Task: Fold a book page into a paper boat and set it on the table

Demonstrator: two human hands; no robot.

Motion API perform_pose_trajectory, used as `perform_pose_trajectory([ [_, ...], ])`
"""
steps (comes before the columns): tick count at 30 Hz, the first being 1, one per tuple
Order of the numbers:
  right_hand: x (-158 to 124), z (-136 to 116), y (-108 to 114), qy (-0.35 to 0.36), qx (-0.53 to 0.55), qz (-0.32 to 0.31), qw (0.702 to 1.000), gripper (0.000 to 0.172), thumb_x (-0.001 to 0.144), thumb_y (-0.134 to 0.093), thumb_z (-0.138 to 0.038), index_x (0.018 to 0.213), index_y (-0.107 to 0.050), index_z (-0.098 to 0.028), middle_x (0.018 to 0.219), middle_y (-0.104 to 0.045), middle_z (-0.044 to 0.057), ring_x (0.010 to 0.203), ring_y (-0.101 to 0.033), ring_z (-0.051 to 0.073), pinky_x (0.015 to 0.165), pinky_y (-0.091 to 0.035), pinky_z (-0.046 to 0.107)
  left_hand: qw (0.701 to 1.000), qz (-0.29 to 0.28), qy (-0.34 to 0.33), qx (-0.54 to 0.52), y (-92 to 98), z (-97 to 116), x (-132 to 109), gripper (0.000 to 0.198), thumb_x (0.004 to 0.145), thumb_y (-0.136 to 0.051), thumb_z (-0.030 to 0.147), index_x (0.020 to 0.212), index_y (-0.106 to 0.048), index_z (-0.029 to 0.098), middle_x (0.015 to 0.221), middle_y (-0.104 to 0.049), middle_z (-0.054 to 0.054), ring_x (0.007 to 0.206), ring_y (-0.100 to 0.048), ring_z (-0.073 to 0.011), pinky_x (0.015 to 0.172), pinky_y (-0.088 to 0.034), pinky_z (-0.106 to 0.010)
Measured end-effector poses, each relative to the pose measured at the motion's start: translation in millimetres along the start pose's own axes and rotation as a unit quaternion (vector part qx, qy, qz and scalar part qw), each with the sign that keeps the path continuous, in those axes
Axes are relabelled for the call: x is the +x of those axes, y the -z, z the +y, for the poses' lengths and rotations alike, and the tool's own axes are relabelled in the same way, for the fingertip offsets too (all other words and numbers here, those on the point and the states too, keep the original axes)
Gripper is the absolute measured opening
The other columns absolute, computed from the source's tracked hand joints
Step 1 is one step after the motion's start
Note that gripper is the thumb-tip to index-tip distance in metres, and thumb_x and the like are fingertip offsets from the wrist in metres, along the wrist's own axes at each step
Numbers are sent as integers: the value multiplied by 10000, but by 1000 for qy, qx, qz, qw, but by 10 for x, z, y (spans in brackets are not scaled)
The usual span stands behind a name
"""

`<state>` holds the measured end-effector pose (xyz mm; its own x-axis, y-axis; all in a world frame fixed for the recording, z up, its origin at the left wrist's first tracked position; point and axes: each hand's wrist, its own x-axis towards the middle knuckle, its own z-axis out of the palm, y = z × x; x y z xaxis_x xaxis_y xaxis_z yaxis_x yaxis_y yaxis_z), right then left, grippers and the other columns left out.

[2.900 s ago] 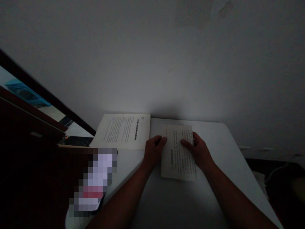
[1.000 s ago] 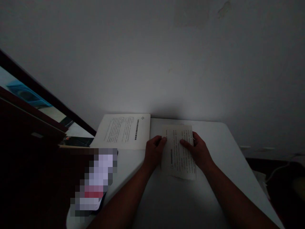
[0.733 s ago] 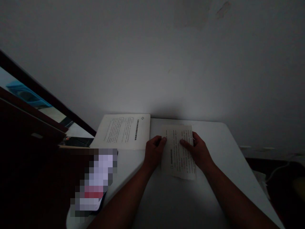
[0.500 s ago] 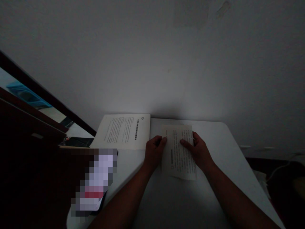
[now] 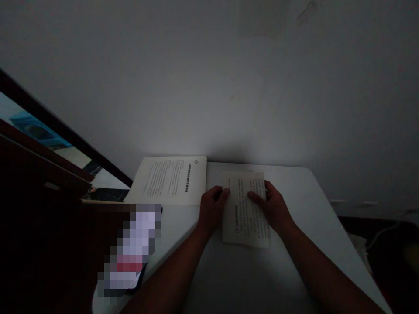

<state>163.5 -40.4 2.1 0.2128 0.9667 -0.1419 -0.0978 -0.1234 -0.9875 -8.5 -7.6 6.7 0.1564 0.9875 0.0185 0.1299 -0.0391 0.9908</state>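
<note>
A printed sheet of paper is held above the white table between my two hands, its text turned sideways. My left hand pinches its left edge, with the thumb on the front. On the right edge, my right hand grips the sheet with the thumb across the print and the other fingers behind it, mostly hidden. To the left lie other printed pages, flat at the back of the table, close to my left hand but under no grip.
The white table stands against a grey wall. A phone with a blurred-out screen lies at its left edge. Farther left are a dark-framed panel and a dark flat item. A pale cable runs beyond the right edge.
The lower edge of the held sheet has shifted very slightly. Both hands keep their grip in nearly the same place.
</note>
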Motion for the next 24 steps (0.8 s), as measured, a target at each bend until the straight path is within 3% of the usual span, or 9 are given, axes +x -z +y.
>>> perform_pose_trajectory([
  [24, -5, -8, -5, 7, -6, 0, 1000, 458, 670, -713, -390, 1040, -507, -215, 951, -700, 76, 817, -683, 265, 650, -564, 389, 1000, -5, -4, -2, 7, -36, -1, 306, 809, -533, 399, 617, -484, 166, 590, -437, 48, 567, -414, -98, 524, -330, -213],
])
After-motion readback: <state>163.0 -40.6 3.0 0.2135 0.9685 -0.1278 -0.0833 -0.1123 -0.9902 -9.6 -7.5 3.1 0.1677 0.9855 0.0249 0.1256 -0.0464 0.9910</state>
